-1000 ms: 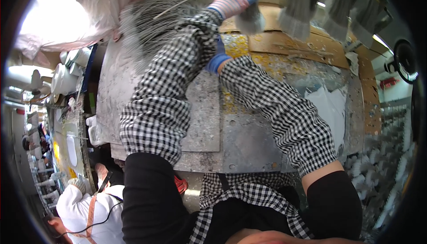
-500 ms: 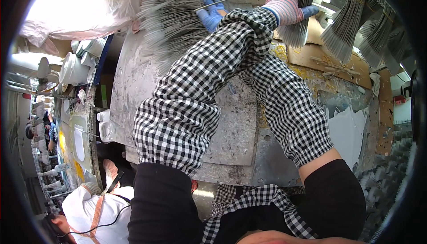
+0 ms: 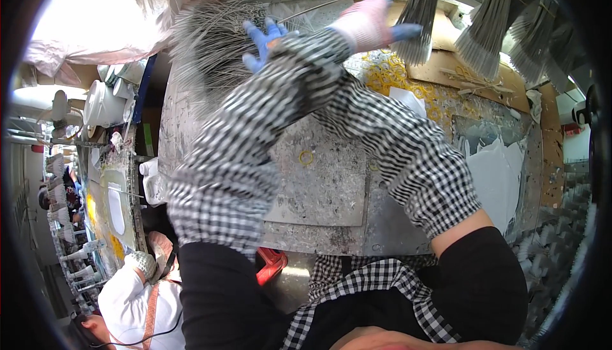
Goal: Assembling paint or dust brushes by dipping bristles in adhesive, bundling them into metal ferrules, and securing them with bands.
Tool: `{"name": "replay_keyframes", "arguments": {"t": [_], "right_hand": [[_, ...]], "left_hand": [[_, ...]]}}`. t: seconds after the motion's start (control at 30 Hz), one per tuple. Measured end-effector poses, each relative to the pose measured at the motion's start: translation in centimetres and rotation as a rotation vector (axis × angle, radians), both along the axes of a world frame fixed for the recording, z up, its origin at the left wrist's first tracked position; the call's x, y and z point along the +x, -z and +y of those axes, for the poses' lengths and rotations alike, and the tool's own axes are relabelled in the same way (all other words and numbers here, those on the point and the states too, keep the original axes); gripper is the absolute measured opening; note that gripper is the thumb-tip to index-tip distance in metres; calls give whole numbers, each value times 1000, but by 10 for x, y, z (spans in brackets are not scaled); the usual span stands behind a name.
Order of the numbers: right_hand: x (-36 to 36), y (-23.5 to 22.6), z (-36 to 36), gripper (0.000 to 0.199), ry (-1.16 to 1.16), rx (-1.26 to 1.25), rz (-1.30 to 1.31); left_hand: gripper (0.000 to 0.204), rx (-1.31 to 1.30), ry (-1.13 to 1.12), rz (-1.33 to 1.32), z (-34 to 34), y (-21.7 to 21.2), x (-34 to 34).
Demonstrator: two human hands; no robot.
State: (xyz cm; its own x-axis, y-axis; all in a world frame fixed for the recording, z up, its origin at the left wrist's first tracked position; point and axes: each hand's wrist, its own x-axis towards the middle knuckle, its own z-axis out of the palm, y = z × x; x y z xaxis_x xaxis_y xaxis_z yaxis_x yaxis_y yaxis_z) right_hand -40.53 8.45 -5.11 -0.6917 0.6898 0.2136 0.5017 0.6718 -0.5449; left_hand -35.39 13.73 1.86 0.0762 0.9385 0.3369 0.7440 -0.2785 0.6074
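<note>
My arms cross, the left forearm over the right. My left hand (image 3: 370,20), in a pale pink knitted glove with blue fingertips, is open beside a hanging grey strand bundle (image 3: 417,21). A yellow band ties the bundle near its top. The hand's upper fingers are by a thin curved rod (image 3: 331,4), and its thumb points toward the bundle; whether it touches is unclear. My right hand (image 3: 262,45), with blue-covered fingers spread, is open at the edge of a loose pile of thin grey strands (image 3: 213,47). Part of the right forearm is hidden.
More tied bundles (image 3: 488,28) hang along the rod at right. Yellow rubber bands (image 3: 386,72) lie beside cardboard (image 3: 468,82) on the stained worktable (image 3: 319,184). Grey-white paste (image 3: 494,178) spreads at right. A seated person (image 3: 137,299) works at lower left; buckets (image 3: 105,104) stand behind.
My left hand has come off the hanging bundle and moved left. My right hand has shifted left, fingers now spread wider. More yellow bands and a white scrap are uncovered; the other person's arm has moved.
</note>
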Motion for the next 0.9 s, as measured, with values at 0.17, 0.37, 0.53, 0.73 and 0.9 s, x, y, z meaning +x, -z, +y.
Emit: {"name": "replay_keyframes", "arguments": {"t": [0.17,0.37,0.53,0.73,0.9], "right_hand": [[62,-3,-46,56,-427,343,-31],[130,-11,-26,56,-338,278,76],[50,-30,-25,54,-367,344,172],[-57,-27,2,65,-203,624,152],[-94,-32,12,99,-55,441,-248]], "left_hand": [[42,-44,59,-89,-158,-36,-91],[66,-263,-377,574,-249,29,-185],[103,-300,-585,815,-235,57,-215],[88,-374,-647,998,-179,70,-219],[89,-392,-481,924,-175,79,-239]]}}
